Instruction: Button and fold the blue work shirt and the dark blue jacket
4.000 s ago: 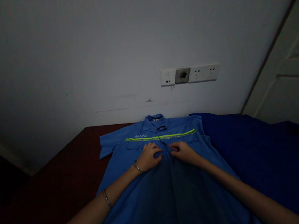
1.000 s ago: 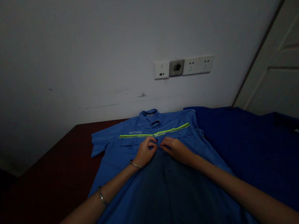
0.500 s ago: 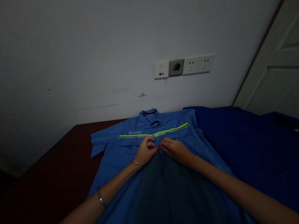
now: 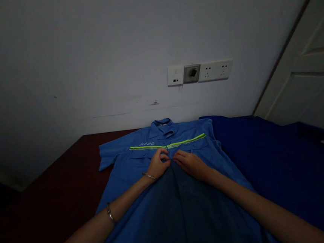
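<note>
Blue short-sleeved cloth shirt: lower front overlapped, collar gaping; left hand, right hand, fingers pinched on placket; fastening there unclear.

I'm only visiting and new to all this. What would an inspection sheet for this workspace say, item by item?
Surface: dark red top, reaching the wall.
In hand: blue shirt, spread front up, collar toward the wall, yellow-green stripe across the chest.
Clutter: dark blue cloth right of the shirt.
Grip: left hand and right hand pinch the shirt's front just below the stripe; any button there is hidden.
Cables: nothing seen.
Surroundings: wall sockets, panelled door at right, dim light.
</note>
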A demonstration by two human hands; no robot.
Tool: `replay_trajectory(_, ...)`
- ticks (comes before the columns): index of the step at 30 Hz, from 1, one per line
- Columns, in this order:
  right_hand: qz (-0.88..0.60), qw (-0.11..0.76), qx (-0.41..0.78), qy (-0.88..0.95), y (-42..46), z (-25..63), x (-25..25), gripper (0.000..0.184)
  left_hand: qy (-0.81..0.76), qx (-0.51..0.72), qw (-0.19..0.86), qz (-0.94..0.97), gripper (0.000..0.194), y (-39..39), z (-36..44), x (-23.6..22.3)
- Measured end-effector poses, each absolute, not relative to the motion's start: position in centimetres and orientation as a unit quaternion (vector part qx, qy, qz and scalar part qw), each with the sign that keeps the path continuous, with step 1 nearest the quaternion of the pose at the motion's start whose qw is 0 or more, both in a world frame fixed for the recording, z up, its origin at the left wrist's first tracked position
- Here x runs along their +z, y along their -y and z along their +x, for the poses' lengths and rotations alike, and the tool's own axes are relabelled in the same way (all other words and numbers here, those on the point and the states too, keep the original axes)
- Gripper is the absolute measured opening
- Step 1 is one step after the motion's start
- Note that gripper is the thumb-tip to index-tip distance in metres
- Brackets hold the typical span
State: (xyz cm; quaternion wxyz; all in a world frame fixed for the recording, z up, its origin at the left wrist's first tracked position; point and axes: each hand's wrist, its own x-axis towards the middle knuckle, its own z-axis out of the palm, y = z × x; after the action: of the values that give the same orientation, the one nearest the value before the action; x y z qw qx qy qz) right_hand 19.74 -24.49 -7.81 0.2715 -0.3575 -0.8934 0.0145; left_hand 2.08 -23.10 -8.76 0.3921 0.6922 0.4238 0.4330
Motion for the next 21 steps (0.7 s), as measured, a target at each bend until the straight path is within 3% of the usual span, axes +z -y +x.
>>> replay_trajectory(15,-0.380,0.259,0.007,0.888,24.49,19.69,-7.74,0.019,-0.420,0.443,0.413,0.676,0.033,23.02,2.20,-8.66)
replay_trajectory(21,-0.360,0.294,0.089,0.881,24.08,19.90,-7.75,0.021,-0.420,0.448,0.411,0.674,0.033,22.81,2.16,-9.03)
